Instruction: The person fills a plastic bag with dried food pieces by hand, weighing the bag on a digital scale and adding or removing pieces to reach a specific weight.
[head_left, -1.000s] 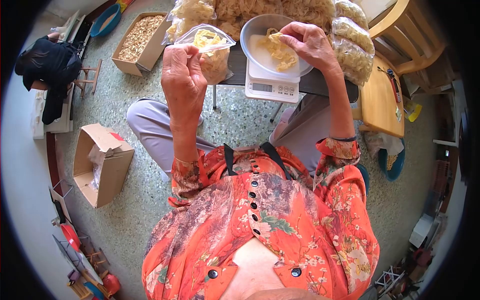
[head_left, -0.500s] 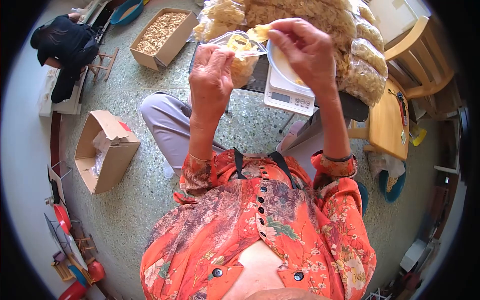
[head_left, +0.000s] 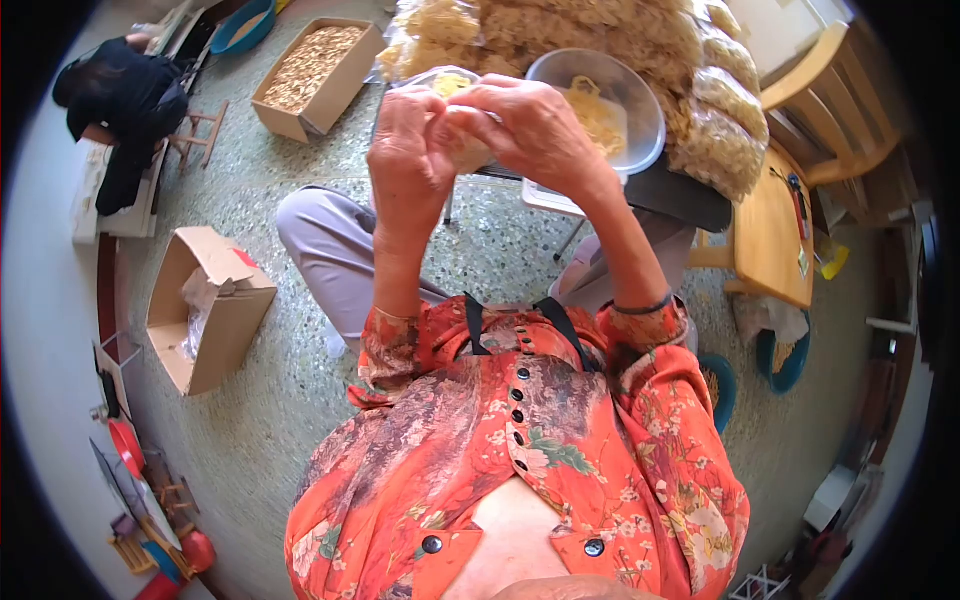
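A clear plastic bag (head_left: pixel 446 84) with pale yellow flakes in it is held up between both hands. My left hand (head_left: pixel 412 150) is closed on the bag's left edge. Fingers pinched together, my right hand (head_left: pixel 530 130) grips the bag's top right side, close against my left. Just right of the hands, a translucent bowl (head_left: pixel 646 120) holds yellow flakes (head_left: pixel 597 118) and sits over a white scale (head_left: pixel 548 198), mostly hidden by the bowl and my right arm. Behind them are many filled bags (head_left: pixel 590 28) in a pile.
Dried pieces fill a cardboard box (head_left: pixel 345 88) at the upper left. An open carton (head_left: pixel 235 340) stands on the floor at left. Far left, a person (head_left: pixel 125 95) in dark clothes sits on a stool. A wooden chair (head_left: pixel 775 235) with tools stands at right, near blue basins (head_left: pixel 785 370).
My right hand has moved left and down from above the bowl to the bag. The flakes it held are no longer seen in its fingers. More of the bowl now shows.
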